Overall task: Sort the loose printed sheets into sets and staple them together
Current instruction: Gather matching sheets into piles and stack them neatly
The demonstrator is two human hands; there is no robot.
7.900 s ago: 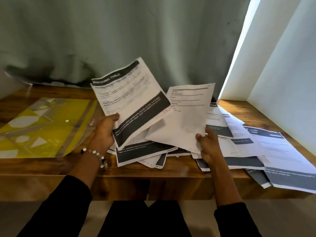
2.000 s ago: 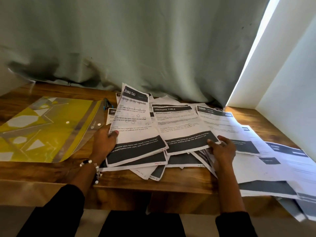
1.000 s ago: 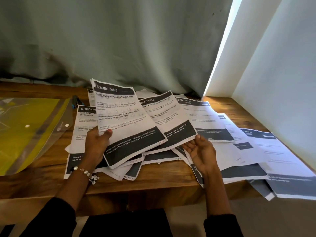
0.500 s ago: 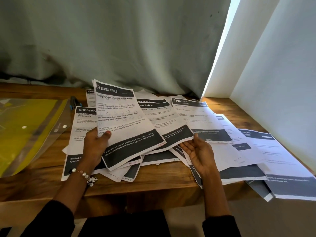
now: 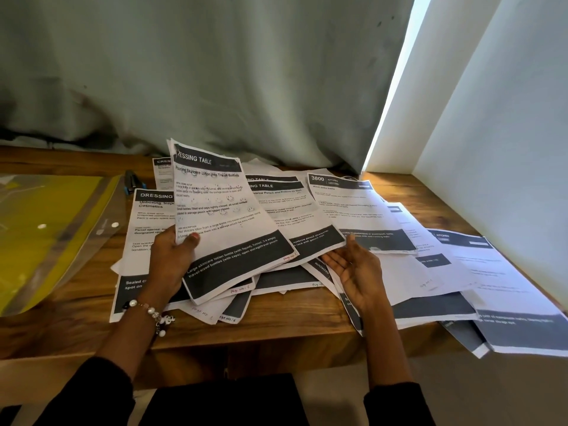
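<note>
Several printed sheets lie fanned over a wooden table (image 5: pixel 76 299). My left hand (image 5: pixel 170 259) grips a "Dressing Table" sheet (image 5: pixel 227 222) by its left edge, lifted and tilted above the pile. My right hand (image 5: pixel 353 269) is palm up with straight fingers under the lower right corner of a second "Dressing Table" sheet (image 5: pixel 295 219). A "3800 Kitchen" sheet (image 5: pixel 353 207) lies to its right. More kitchen sheets (image 5: pixel 504 281) spread to the far right, overhanging the table edge. A dark and blue stapler (image 5: pixel 131 181) sits behind the pile at left.
A yellow transparent plastic folder (image 5: pixel 52 229) with snap buttons lies on the left of the table. A grey-green curtain (image 5: pixel 215 81) hangs behind the table. A white wall (image 5: pixel 491 133) closes off the right side.
Since a second ago my left hand has raised the top sheet more upright. My right hand stays palm up under the neighbouring sheet's corner. Earlier, both hands held sheets up, then laid them down.
</note>
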